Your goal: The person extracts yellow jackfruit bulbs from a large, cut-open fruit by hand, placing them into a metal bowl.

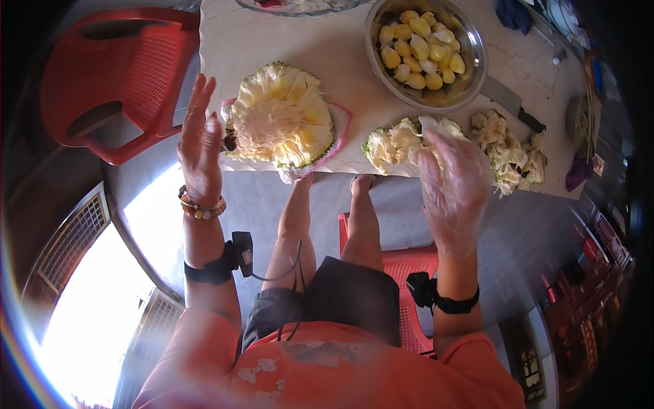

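Observation:
A cut piece of jackfruit point(278, 120) lies with its pale core and yellow flesh facing up, on a pink-edged cloth point(343, 120) at the table's near edge. Just left of the fruit, my left hand point(202, 140) is bare and raised, fingers extended and holding nothing. My right hand point(454, 179) wears a clear plastic glove, its bent fingers over a piece of jackfruit rind and fibre point(391, 142). Whether these fingers grip anything is hidden. To its right sits a heap of fibrous jackfruit scraps point(511, 148).
A steel bowl point(375, 66) holds several yellow jackfruit pods. Beside it lies a cleaver point(503, 97) with a black handle. A glass dish point(306, 7) stands at the far edge. One red plastic chair point(117, 82) is at the left, another point(409, 266) under me.

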A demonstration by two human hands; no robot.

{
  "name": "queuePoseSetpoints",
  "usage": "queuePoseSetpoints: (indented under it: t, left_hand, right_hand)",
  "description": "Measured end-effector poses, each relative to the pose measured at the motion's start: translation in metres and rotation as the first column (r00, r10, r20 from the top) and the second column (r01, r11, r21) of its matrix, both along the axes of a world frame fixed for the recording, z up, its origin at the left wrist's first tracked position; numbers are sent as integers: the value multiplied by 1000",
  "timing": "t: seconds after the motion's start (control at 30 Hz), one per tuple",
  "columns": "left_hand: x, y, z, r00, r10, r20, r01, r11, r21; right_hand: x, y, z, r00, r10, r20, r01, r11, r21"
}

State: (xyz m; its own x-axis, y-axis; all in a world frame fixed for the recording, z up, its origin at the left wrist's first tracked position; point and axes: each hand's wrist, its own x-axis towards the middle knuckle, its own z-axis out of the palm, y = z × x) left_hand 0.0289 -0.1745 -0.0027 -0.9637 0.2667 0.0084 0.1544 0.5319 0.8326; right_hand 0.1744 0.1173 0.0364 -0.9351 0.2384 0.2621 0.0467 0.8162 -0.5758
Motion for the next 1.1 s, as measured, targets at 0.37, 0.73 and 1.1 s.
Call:
queuePoseSetpoints:
  t: [0.37, 0.73, 1.1]
  left_hand:
    - [3, 28, 24, 855, -514, 73, 492, 757, -429]
    - [-5, 29, 11, 811, -550, 199, 584, 741, -332]
    - [-9, 13, -14, 827, -543, 141, 560, 818, -131]
  right_hand:
    - [-5, -124, -35, 868, 42, 495, 401, 531, -746]
    - [-26, -143, -103, 630, -92, 771, 745, 351, -567]
    - [-23, -145, -90, 842, -5, 539, 331, 795, -509]
